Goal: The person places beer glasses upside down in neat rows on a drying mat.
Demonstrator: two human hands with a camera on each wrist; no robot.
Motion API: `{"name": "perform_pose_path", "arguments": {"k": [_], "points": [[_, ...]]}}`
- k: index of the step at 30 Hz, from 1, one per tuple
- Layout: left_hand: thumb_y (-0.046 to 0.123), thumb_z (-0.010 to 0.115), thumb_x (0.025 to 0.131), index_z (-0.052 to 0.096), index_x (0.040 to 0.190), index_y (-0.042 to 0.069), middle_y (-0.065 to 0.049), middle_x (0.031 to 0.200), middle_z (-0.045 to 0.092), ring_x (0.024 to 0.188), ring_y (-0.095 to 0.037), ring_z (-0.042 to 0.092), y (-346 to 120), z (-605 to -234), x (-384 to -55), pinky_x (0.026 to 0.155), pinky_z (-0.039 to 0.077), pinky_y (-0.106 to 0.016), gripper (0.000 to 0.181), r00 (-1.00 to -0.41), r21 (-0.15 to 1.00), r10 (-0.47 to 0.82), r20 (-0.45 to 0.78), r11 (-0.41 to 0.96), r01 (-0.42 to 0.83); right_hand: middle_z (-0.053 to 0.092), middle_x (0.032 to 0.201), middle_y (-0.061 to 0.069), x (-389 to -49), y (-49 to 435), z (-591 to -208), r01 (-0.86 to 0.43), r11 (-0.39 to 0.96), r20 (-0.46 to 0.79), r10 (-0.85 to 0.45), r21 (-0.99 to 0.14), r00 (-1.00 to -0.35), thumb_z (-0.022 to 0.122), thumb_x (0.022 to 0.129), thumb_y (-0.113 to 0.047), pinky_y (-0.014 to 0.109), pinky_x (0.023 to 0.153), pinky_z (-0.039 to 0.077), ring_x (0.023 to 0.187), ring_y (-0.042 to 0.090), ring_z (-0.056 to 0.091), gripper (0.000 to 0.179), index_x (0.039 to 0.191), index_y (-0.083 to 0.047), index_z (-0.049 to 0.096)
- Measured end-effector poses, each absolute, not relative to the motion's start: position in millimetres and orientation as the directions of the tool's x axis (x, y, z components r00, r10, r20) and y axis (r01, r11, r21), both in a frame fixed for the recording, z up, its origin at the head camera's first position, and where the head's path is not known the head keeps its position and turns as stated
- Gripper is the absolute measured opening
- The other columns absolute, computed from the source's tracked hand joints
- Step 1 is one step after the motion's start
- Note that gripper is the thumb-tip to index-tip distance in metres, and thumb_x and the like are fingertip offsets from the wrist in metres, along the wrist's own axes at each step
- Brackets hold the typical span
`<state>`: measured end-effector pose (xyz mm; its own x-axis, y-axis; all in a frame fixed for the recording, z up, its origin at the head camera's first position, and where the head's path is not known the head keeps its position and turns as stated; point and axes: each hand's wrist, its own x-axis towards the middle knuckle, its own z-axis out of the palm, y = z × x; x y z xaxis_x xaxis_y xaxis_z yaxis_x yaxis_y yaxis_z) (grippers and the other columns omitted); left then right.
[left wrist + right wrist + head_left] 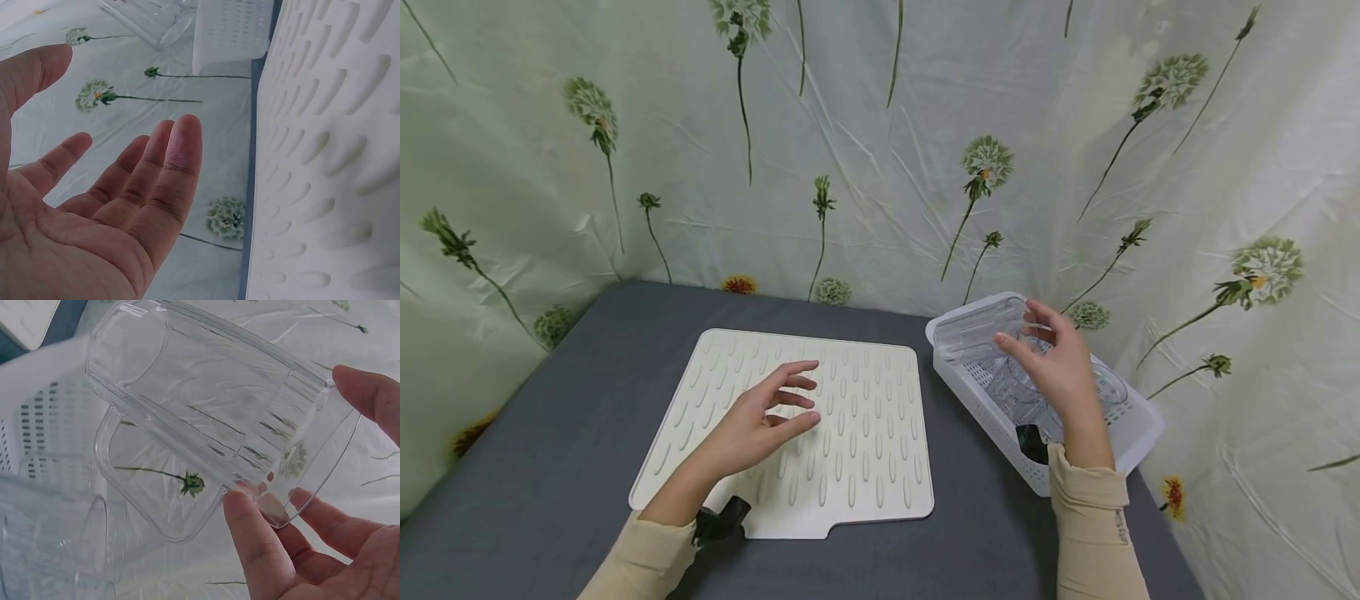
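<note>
My right hand [1063, 367] grips a clear mug [187, 387] near one end, thumb on one side and fingers on the other. The mug is tilted over a white perforated basket [977, 418], and its handle shows in the right wrist view. More clear mugs [47, 544] lie inside that basket, partly hidden by my right hand in the head view. My left hand [760, 425] hovers above a cream drying mat [880, 492] with raised oval ridges. Its fingers are spread and slightly bent, with nothing between them and the thumb.
Both the mat and the basket are on a dark grey tabletop [572, 417], the basket at the right. A pale curtain [880, 167] printed with dandelions hangs behind the table and around its sides. Dark straps with small devices are on both wrists.
</note>
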<state>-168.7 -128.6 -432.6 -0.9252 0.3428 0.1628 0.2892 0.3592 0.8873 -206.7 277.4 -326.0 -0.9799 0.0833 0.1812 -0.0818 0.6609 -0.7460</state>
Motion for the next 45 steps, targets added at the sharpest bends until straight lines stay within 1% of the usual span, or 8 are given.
{"name": "perform_pose_path", "arguments": {"k": [3, 5, 14, 20, 24, 30, 37, 45], "points": [[0.031, 0.079, 0.1, 0.046, 0.16, 0.031, -0.009, 0.143, 0.064, 0.123, -0.025, 0.071, -128, -433, -169, 0.09, 0.062, -0.033, 0.068, -0.926, 0.887, 0.342, 0.162, 0.361, 0.288, 0.053, 0.16, 0.014, -202, 273, -329, -0.082, 0.633, 0.181, 0.094, -0.769, -0.979, 0.08, 0.097, -0.046, 0.011, 0.082, 0.05, 0.141, 0.033, 0.056, 0.085, 0.167, -0.017, 0.041], [0.032, 0.079, 0.1, 0.046, 0.16, 0.031, -0.009, 0.143, 0.064, 0.123, -0.025, 0.071, -127, -433, -170, 0.091, 0.062, -0.033, 0.068, -0.925, 0.886, 0.343, 0.161, 0.362, 0.288, 0.054, 0.159, 0.014, -199, 271, -331, -0.086, 0.617, 0.184, 0.096, -0.782, -0.978, 0.08, 0.098, -0.044, 0.008, 0.08, 0.049, 0.14, 0.031, 0.056, 0.083, 0.166, -0.018, 0.042], [0.031, 0.079, 0.101, 0.045, 0.161, 0.03, -0.01, 0.143, 0.064, 0.123, -0.026, 0.071, -123, -432, -171, 0.092, 0.062, -0.037, 0.069, -0.925, 0.887, 0.347, 0.157, 0.363, 0.286, 0.057, 0.155, 0.011, -188, 264, -342, -0.117, 0.557, 0.204, 0.097, -0.822, -0.974, 0.081, 0.098, -0.039, 0.009, 0.086, 0.05, 0.135, 0.022, 0.058, 0.077, 0.164, -0.023, 0.045], [0.029, 0.079, 0.101, 0.045, 0.16, 0.031, -0.01, 0.144, 0.064, 0.123, -0.025, 0.071, -121, -431, -174, 0.091, 0.062, -0.035, 0.069, -0.924, 0.888, 0.349, 0.158, 0.359, 0.287, 0.059, 0.153, 0.008, -181, 258, -348, -0.128, 0.512, 0.203, 0.093, -0.849, -0.975, 0.08, 0.099, -0.034, 0.009, 0.09, 0.051, 0.133, 0.019, 0.058, 0.072, 0.163, -0.026, 0.047], [0.031, 0.079, 0.1, 0.044, 0.16, 0.032, -0.009, 0.144, 0.064, 0.123, -0.025, 0.072, -119, -431, -176, 0.091, 0.062, -0.035, 0.069, -0.921, 0.893, 0.354, 0.16, 0.347, 0.289, 0.057, 0.154, 0.008, -178, 253, -353, -0.13, 0.451, 0.185, 0.079, -0.883, -0.979, 0.078, 0.101, -0.028, 0.009, 0.092, 0.051, 0.133, 0.019, 0.056, 0.069, 0.163, -0.022, 0.048], [0.03, 0.079, 0.1, 0.043, 0.161, 0.032, -0.01, 0.145, 0.063, 0.124, -0.027, 0.072, -114, -434, -183, 0.094, 0.063, -0.042, 0.07, -0.922, 0.904, 0.357, 0.151, 0.327, 0.275, 0.055, 0.153, 0.01, -179, 246, -365, -0.132, 0.366, 0.17, 0.072, -0.921, -0.983, 0.077, 0.102, -0.018, 0.01, 0.094, 0.053, 0.13, 0.013, 0.055, 0.068, 0.163, -0.016, 0.047], [0.031, 0.078, 0.101, 0.042, 0.161, 0.032, -0.012, 0.148, 0.062, 0.127, -0.029, 0.071, -111, -439, -192, 0.097, 0.063, -0.05, 0.07, -0.93, 0.924, 0.349, 0.118, 0.305, 0.231, 0.054, 0.151, 0.014, -179, 238, -380, -0.148, 0.295, 0.172, 0.056, -0.944, -0.983, 0.076, 0.1, -0.01, 0.01, 0.096, 0.053, 0.131, 0.018, 0.054, 0.067, 0.161, -0.009, 0.048], [0.036, 0.078, 0.101, 0.04, 0.162, 0.035, -0.015, 0.153, 0.057, 0.135, -0.034, 0.065, -102, -440, -198, 0.104, 0.059, -0.056, 0.073, -0.92, 0.949, 0.379, 0.101, 0.241, 0.204, 0.047, 0.154, 0.021, -177, 228, -399, -0.167, 0.121, 0.171, 0.018, -0.978, -0.985, 0.067, 0.099, 0.001, 0.014, 0.097, 0.056, 0.126, 0.012, 0.058, 0.067, 0.162, -0.001, 0.043]]}}
